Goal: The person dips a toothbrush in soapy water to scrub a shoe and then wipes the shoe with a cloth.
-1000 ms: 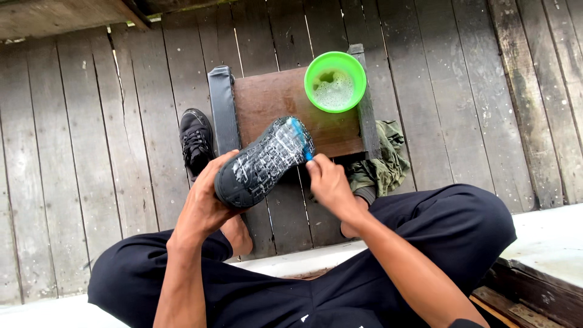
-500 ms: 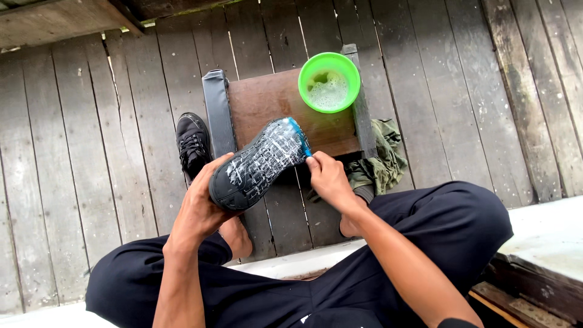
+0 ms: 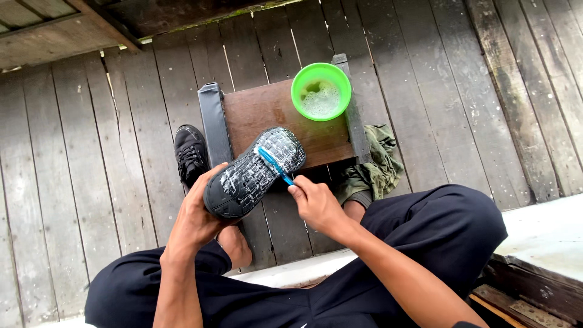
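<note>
The left hand (image 3: 197,215) grips a soapy black shoe (image 3: 254,172), sole up, above the wooden floor (image 3: 91,152). The right hand (image 3: 317,206) is closed on a blue brush (image 3: 276,166) touching the sole

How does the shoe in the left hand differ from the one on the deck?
The held shoe is turned sole-up in the left hand, soapy, with the blue brush on it. The shoe on the deck stands upright on the planks, laces showing, without foam, untouched. Both are black.
</note>
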